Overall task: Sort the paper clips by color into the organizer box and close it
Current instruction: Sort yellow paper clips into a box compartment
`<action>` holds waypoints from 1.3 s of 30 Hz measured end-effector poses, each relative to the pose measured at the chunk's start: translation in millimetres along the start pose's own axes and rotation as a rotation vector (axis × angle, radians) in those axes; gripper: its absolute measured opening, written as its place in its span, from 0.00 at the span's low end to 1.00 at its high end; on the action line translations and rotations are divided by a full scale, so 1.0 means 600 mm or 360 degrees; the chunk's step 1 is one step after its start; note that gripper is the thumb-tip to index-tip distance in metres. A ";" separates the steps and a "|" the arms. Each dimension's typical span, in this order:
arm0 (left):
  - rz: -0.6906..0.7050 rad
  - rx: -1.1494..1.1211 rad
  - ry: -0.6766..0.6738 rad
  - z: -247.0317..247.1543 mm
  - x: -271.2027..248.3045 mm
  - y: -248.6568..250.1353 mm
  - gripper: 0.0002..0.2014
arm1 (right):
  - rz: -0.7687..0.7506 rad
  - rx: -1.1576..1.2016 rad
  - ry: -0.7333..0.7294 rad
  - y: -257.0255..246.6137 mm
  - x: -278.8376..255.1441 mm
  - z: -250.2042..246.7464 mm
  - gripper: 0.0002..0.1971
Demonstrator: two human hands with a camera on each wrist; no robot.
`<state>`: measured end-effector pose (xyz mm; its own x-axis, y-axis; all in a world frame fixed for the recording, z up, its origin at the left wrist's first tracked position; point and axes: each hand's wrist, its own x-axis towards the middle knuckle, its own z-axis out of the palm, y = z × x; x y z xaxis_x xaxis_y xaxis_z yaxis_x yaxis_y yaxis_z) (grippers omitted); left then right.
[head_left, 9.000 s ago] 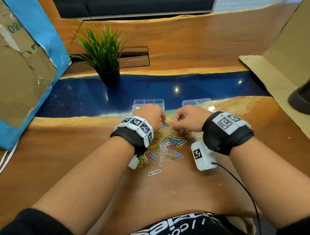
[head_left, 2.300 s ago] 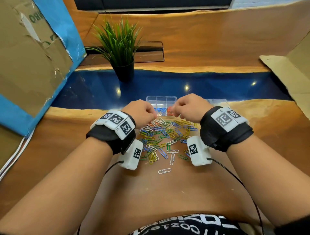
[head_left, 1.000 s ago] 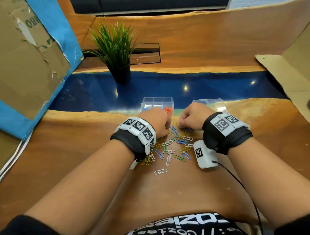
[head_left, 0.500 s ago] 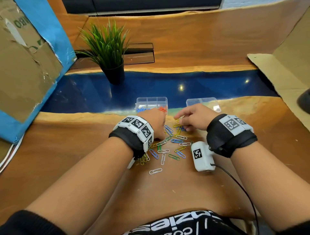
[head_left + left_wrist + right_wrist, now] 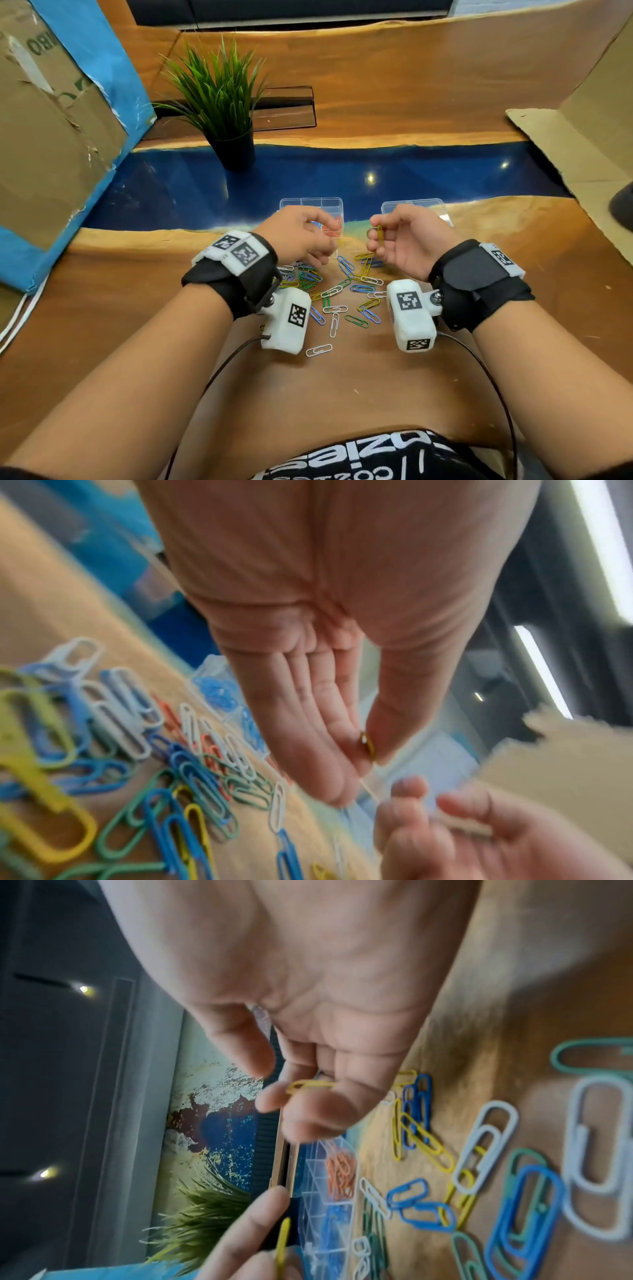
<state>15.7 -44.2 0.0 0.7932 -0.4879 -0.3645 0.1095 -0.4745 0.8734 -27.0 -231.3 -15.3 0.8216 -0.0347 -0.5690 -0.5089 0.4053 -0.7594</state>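
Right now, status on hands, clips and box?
Right hand pinching a yellow clip. Left hand pinching another yellow clip. Organizer box open, orange and blue sorted; mixed pile remains. Nothing blocking.

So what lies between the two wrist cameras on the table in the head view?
Loose paper clips, mixed blue, green, yellow and white, lie on the wooden table between the left wrist camera and the right wrist camera, shown in the head view.
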 end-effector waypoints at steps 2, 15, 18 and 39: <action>-0.0058 -0.0216 -0.0008 -0.009 -0.008 -0.007 0.10 | 0.0041 -0.0016 -0.0057 -0.001 0.002 -0.002 0.08; 0.0078 0.1239 0.0107 -0.008 -0.013 -0.019 0.04 | -0.0357 -0.2546 0.0182 0.010 -0.016 0.036 0.14; 0.0082 0.1481 0.0074 0.000 -0.008 -0.021 0.07 | -0.0337 -0.2612 0.0193 0.019 -0.016 0.040 0.12; 0.0158 0.1866 -0.0012 0.011 0.000 -0.014 0.06 | -0.0058 -0.0488 -0.0263 0.034 -0.025 0.017 0.09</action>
<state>10.9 -45.2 -9.5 0.7632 -0.5630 -0.3171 -0.5739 -0.8161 0.0679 -47.3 -213.3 -19.2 0.8583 0.1147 -0.5001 -0.5114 0.1124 -0.8519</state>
